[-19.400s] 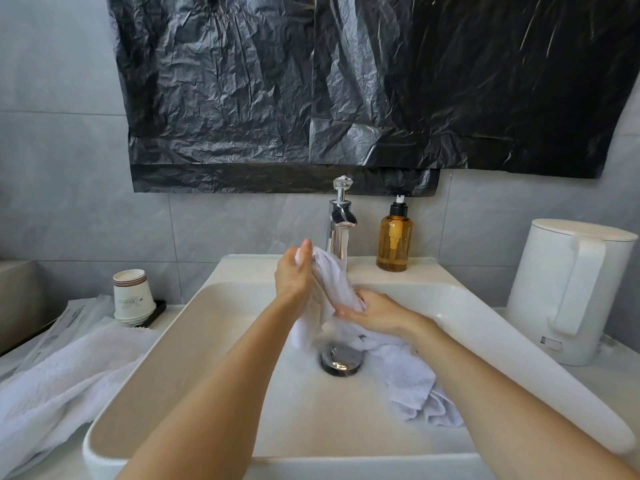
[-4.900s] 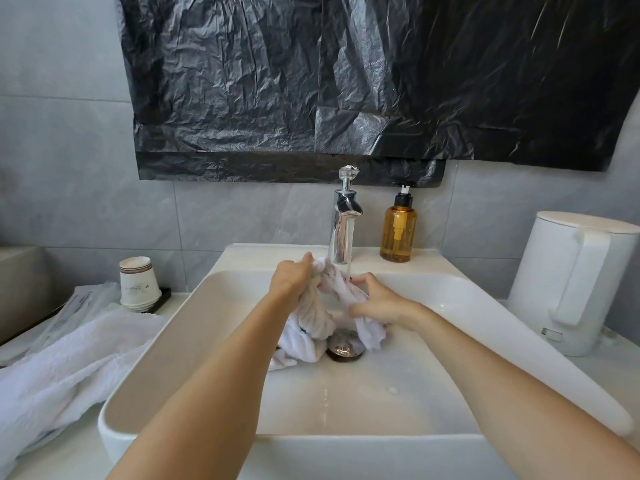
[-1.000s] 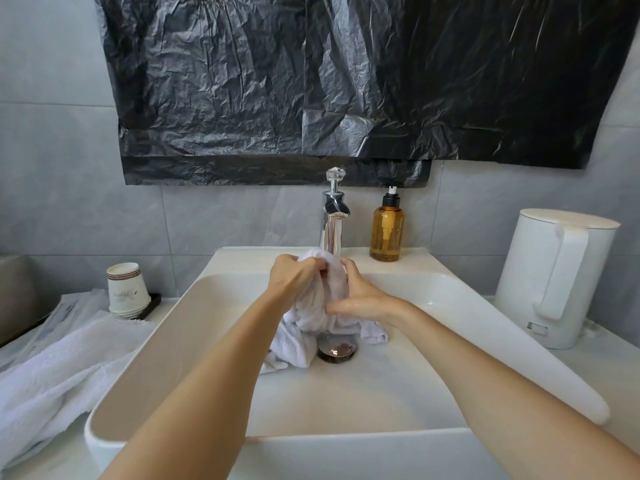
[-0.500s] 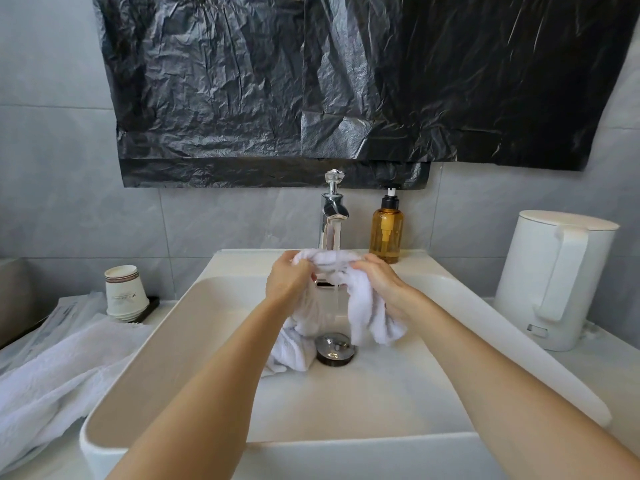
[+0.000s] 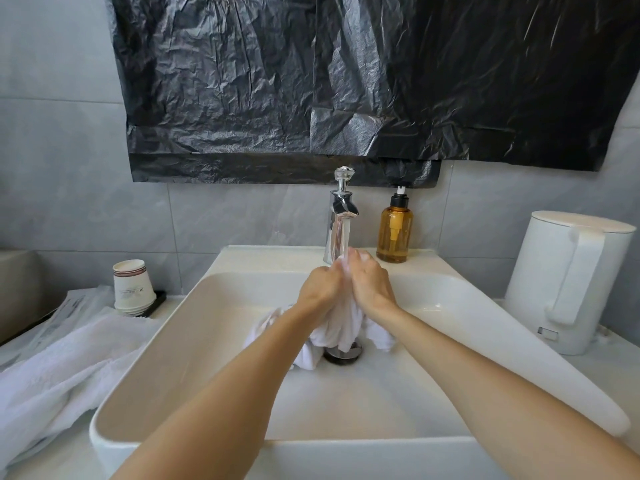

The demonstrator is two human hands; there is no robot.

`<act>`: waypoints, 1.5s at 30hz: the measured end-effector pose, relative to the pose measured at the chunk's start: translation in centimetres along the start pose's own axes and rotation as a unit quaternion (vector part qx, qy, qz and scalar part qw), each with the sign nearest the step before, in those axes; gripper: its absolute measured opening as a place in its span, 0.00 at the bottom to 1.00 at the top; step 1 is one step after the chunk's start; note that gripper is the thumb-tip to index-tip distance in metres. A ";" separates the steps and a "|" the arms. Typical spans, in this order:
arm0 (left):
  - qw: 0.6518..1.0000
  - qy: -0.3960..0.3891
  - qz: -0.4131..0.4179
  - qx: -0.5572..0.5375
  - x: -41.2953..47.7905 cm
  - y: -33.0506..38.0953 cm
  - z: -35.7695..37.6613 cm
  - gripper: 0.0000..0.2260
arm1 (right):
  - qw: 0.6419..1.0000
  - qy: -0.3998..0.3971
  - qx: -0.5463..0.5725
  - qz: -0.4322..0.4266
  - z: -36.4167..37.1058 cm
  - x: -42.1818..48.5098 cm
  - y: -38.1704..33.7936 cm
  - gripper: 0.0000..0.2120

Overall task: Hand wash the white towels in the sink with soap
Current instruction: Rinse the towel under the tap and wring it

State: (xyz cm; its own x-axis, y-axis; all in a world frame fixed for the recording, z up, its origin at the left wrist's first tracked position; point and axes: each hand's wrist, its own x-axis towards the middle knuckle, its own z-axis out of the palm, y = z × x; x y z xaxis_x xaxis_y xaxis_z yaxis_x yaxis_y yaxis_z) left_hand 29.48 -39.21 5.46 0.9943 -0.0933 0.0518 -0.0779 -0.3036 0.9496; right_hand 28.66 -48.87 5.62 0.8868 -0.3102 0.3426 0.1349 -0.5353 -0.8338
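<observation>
- Two hands meet close together over the middle of the sink, right under the tap.
- The left hand has its fingers curled tight round the top of a white towel.
- The right hand is curled round the same bunch, and the two hands touch each other.
- Water runs down from the tap onto the top of the bunch, where the fingers meet.
- The towel hangs down from the hands in a wet clump. Its bottom end lies in the sink, on and beside the round metal drain.
- A brown soap bottle with a black pump stands on the back edge of the sink, just to the right of the tap.
- A second white towel lies in a heap on the counter, left of the sink.
- A stack of paper cups sits behind that towel.
- A white kettle stands to the right of the sink.
- A black plastic sheet hangs on the grey wall above the tap.
</observation>
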 end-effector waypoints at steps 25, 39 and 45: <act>0.999 -0.009 0.037 -0.021 0.3 0.0 -1.6 0.25 | 0.970 -0.132 0.179 0.099 -1.7 1.8 0.6 0.43; 0.972 0.078 -0.065 -0.210 1.0 0.0 -3.9 0.22 | 0.938 -0.139 0.291 0.127 -1.5 0.6 -0.2 0.13; 0.987 -0.022 -0.020 -0.158 -0.8 1.5 -1.8 0.18 | 0.967 -0.114 0.209 0.089 -0.9 -0.2 -0.8 0.14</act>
State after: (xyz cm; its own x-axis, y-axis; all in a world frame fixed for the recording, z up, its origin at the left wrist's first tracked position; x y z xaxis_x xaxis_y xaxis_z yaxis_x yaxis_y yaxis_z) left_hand 28.72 -37.88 7.40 0.9914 -0.1306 0.0053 -0.0051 0.0020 1.0000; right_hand 27.92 -49.10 6.65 0.9803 -0.1624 0.1127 0.0954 -0.1104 -0.9893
